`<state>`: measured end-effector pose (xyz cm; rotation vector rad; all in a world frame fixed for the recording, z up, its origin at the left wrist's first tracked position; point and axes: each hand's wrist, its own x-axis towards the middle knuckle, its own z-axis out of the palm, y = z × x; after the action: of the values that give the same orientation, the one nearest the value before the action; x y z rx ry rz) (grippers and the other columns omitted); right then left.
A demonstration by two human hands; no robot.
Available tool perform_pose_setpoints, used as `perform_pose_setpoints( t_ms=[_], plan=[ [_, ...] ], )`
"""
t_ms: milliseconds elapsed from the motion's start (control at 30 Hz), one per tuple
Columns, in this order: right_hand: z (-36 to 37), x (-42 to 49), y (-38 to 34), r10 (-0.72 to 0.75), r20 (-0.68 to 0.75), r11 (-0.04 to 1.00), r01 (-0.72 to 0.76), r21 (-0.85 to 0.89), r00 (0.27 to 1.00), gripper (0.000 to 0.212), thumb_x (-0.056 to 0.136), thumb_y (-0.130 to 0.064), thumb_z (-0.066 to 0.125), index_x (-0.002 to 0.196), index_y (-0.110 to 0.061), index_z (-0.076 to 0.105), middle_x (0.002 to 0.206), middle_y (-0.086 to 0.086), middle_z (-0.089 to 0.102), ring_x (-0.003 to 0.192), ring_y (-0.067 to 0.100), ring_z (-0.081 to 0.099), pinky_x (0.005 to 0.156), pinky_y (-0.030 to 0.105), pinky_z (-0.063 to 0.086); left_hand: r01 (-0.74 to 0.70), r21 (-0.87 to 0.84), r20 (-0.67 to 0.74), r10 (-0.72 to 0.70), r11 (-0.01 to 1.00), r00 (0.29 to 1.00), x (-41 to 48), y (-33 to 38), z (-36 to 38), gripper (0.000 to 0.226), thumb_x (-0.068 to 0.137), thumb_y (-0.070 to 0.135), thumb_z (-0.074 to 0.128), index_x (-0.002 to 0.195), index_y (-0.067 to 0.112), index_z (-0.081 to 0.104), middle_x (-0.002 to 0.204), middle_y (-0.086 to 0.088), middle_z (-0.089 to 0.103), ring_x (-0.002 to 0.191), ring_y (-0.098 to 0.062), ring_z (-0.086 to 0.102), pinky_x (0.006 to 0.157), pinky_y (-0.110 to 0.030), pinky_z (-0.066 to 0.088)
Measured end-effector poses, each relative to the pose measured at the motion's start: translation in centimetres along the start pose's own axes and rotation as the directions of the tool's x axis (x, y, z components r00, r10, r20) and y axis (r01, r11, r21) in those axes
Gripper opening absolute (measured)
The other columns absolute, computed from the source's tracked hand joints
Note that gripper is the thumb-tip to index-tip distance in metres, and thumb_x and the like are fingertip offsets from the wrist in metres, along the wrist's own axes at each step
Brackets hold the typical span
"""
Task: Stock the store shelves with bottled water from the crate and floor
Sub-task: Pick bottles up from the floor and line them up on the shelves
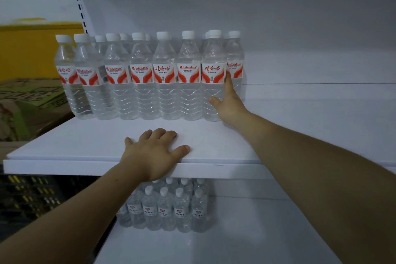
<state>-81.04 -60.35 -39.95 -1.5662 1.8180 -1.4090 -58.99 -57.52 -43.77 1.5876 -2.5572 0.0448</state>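
White-capped bottles (137,75) stand in a row along the back of the upper shelf (64,150), running from its left edge to about the middle. More caps show behind the front rank.

Left grip (153,152): flat on the shelf's front edge, fingers spread, holding nothing. Reads as bracing.

Right grip (227,103): at the row's right end, holding the end bottle (214,53). The thumb lies across its lower front and the fingers go round its right side. Their tips are hidden between it and a neighbour bottle (235,53) set just behind and to the right. The end bottle is upright with its base on the shelf, touching the bottle to its left.

Step in hand, by my reading: seating one bottle flush in the front rank. The next move likely calls for letting go without tipping it, then fetching more. The row stops near the shelf's middle, so further bottles belong toward the right edge.

Surface and room: white shelving, smooth, with a slotted upright (80,6) at the back left corner. Beyond the left edge are cardboard cartons (27,100) before a yellow panel (32,49). Below them sits a dark crate (23,195), contents unclear. The lower shelf (246,242) carries a smaller cluster (167,206) of bottles near its back, under the left grip. Light is dim and the far left is blurred.
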Motion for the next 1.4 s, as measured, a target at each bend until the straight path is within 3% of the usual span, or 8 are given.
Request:
perform_pose_setpoints(
  t_ms=[233, 300, 433, 633, 733, 833, 1100, 1400],
  plan=[
    [-1.1, -2.7, -2.0, 0.082, 0.051, 0.979, -0.071, -0.189, 0.995, 0.086, 0.092, -0.035, 0.064, 0.154, -0.029, 0.005, 0.153, 0.003, 0.033, 0.135, 0.027, 0.041, 0.107, 0.040, 0.039, 0.054, -0.184, 0.099, -0.036, 0.981, 0.994, -0.2, -0.2, -1.6, 0.069, 0.089, 0.070, 0.032, 0.147, 0.033, 0.028, 0.158, 0.006, 0.022, 0.145, -0.021, 0.019, 0.115, -0.060, 0.007],
    [-1.5, -3.9, -2.9, 0.101, 0.079, 0.963, -0.077, -0.259, 0.992, 0.084, 0.088, -0.044, 0.065, 0.153, -0.027, 0.014, 0.151, 0.002, 0.036, 0.134, 0.028, 0.042, 0.107, 0.043, 0.041, 0.076, -0.326, 0.098, -0.046, 0.942, 0.994, -1.5, -0.4, -2.6, 0.070, 0.087, 0.068, 0.043, 0.146, 0.031, 0.032, 0.157, 0.003, 0.025, 0.143, -0.023, 0.026, 0.116, -0.055, 0.015],
    [-2.7, -8.4, -6.6, 0.120, 0.189, 0.919, -0.037, -0.392, 0.975, 0.068, 0.094, -0.044, 0.057, 0.150, -0.019, 0.027, 0.149, 0.005, 0.041, 0.134, 0.030, 0.043, 0.105, 0.037, 0.038, 0.051, -0.401, 0.074, -0.023, 0.915, 0.997, -6.7, -0.4, -4.7, 0.071, 0.087, 0.059, 0.055, 0.147, 0.026, 0.034, 0.156, 0.001, 0.028, 0.141, -0.022, 0.030, 0.116, -0.043, 0.024],
    [-0.9, -16.7, -12.0, 0.084, 0.318, 0.859, 0.093, -0.504, 0.944, 0.076, 0.096, -0.050, 0.051, 0.154, -0.014, 0.019, 0.159, 0.008, 0.026, 0.142, 0.030, 0.031, 0.111, 0.037, 0.031, 0.120, -0.445, 0.141, -0.063, 0.888, 0.988, -18.2, -0.8, -7.3, 0.079, 0.083, 0.057, 0.061, 0.149, 0.023, 0.033, 0.154, -0.001, 0.032, 0.136, -0.021, 0.038, 0.111, -0.035, 0.033],
    [0.9, -20.7, -14.0, 0.063, 0.404, 0.844, 0.167, -0.510, 0.913, 0.077, 0.096, -0.051, 0.049, 0.155, -0.014, 0.017, 0.160, 0.008, 0.022, 0.144, 0.029, 0.028, 0.113, 0.037, 0.029, 0.161, -0.433, 0.155, -0.102, 0.887, 0.983, -23.7, -1.8, -7.8, 0.091, 0.072, 0.069, 0.060, 0.147, 0.024, 0.035, 0.153, 0.001, 0.035, 0.133, -0.018, 0.042, 0.109, -0.036, 0.037],
    [2.7, -24.4, -15.8, 0.005, 0.477, 0.828, 0.264, -0.494, 0.879, 0.077, 0.097, -0.051, 0.048, 0.155, -0.012, 0.017, 0.161, 0.008, 0.020, 0.144, 0.029, 0.027, 0.112, 0.035, 0.028, 0.217, -0.366, 0.182, -0.159, 0.905, 0.970, -29.1, -2.4, -8.2, 0.079, 0.087, 0.053, 0.061, 0.150, 0.020, 0.027, 0.154, -0.003, 0.029, 0.134, -0.022, 0.039, 0.106, -0.032, 0.037],
    [8.9, -32.9, -19.3, -0.074, 0.648, 0.819, 0.417, -0.394, 0.758, 0.075, 0.096, -0.051, 0.051, 0.153, -0.009, 0.024, 0.156, 0.011, 0.031, 0.135, 0.031, 0.040, 0.101, 0.034, 0.038, 0.415, -0.279, 0.215, -0.365, 0.866, 0.906, -42.0, -5.2, -7.0, 0.074, 0.089, 0.049, 0.060, 0.150, 0.022, 0.027, 0.154, -0.005, 0.031, 0.136, -0.023, 0.037, 0.105, -0.033, 0.034],
    [21.0, -41.4, -18.9, 0.022, 0.818, 0.802, 0.478, -0.358, 0.575, 0.077, 0.097, -0.053, 0.048, 0.156, -0.018, 0.014, 0.160, 0.008, 0.022, 0.137, 0.031, 0.038, 0.104, 0.039, 0.042, 0.658, -0.313, 0.356, -0.557, 0.685, 0.750, -52.4, -11.7, -0.2, 0.076, 0.088, 0.053, 0.057, 0.151, 0.025, 0.024, 0.157, -0.003, 0.025, 0.141, -0.023, 0.030, 0.112, -0.036, 0.029]
  ],
)
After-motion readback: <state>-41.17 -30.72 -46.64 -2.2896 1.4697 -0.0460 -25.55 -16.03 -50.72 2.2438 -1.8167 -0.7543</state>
